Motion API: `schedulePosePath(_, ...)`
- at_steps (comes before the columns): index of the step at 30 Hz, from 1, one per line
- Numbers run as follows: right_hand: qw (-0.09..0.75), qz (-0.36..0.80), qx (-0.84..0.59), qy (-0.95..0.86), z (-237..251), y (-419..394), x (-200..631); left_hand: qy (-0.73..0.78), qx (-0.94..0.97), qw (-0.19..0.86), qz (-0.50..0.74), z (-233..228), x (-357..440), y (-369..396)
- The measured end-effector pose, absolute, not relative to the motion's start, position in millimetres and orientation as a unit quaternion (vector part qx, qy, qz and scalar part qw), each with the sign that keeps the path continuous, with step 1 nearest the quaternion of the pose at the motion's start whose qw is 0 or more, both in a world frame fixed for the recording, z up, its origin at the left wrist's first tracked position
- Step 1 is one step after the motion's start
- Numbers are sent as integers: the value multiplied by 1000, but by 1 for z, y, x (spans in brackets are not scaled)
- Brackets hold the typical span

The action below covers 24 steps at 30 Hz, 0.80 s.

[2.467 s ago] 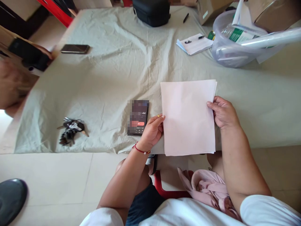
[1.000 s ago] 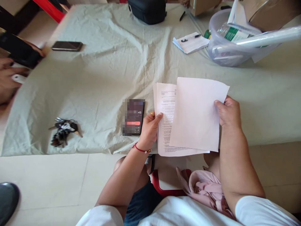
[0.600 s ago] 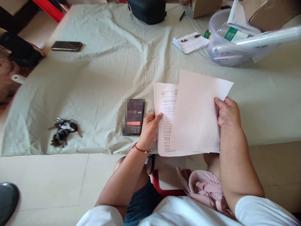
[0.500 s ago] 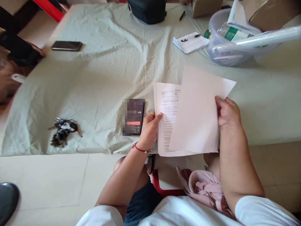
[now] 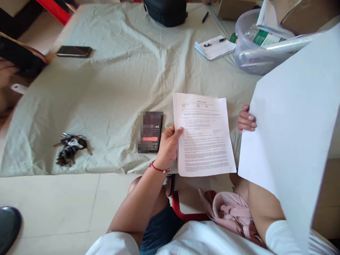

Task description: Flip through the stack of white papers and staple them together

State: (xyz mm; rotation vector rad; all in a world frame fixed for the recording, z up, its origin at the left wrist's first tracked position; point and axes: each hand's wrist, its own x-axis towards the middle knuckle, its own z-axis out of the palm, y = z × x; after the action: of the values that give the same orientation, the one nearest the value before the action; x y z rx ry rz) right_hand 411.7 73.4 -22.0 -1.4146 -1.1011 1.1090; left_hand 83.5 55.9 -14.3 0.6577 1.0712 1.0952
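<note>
A stack of printed pages [image 5: 203, 134] lies at the near edge of the table, its lower end overhanging the edge. My left hand [image 5: 168, 147] grips the stack's left side, thumb on top. My right hand [image 5: 246, 119] holds a blank white sheet [image 5: 289, 127] lifted up close to the camera at the right; only its fingers show past the sheet's left edge. The sheet hides my right forearm and part of the table.
A phone with a lit screen [image 5: 150, 131] lies just left of my left hand. Keys [image 5: 70, 148] sit at the near left, another phone [image 5: 73, 51] far left. A notepad with pen [image 5: 214, 47], a plastic tub [image 5: 255, 53] and a black bag [image 5: 166, 12] stand at the back. Another person's hand [image 5: 7, 76] is at the left edge.
My right hand has lifted the top blank sheet off the stack, swinging it up and to the right toward the camera. The printed page beneath is now uncovered. My left hand stayed put.
</note>
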Motion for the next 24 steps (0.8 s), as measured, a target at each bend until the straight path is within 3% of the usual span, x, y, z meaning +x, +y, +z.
schedulePosePath(4, 539, 439, -652, -302, -11, 73, 394, 478, 288, 669, 491, -13, 84, 56)
schedulePosePath(9, 575, 476, -617, -249, 2, 73, 382, 479, 295, 671, 483, -11, 84, 55)
schedulePosePath(24, 589, 533, -559, -237, -20, 81, 401, 479, 292, 671, 485, -12, 83, 55)
